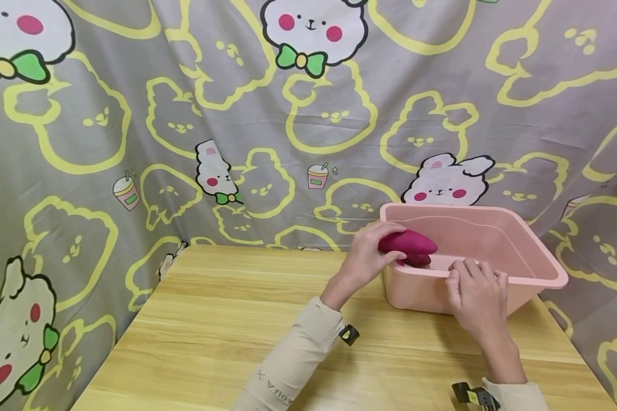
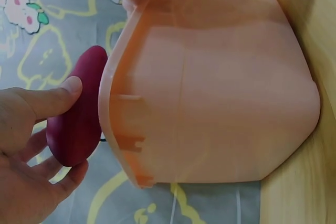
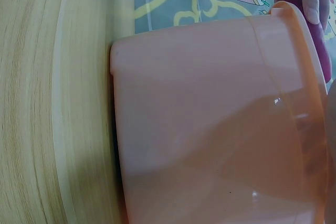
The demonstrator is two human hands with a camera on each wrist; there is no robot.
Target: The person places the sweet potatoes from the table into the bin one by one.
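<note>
My left hand [image 1: 366, 251] holds a magenta, smooth, elongated rounded object [image 1: 415, 242] above the left end of a pink plastic bin [image 1: 420, 292]. In the left wrist view the thumb presses one side of this magenta object [image 2: 84, 111] and the fingers lie at its other side and lower end; its kind is unclear. A darker red part shows beneath it in the head view. With curled fingers, my right hand [image 1: 478, 294] grips the bin's near rim. In the right wrist view the bin's outer wall [image 3: 205, 108] hides most of that hand.
The bin stands upright at the far right of a wooden table [image 1: 226, 319]. Behind it hangs a grey curtain [image 1: 267, 125] with cartoon animals, close to the table's back edge. Black wrist devices [image 1: 348, 334] sit at both cuffs.
</note>
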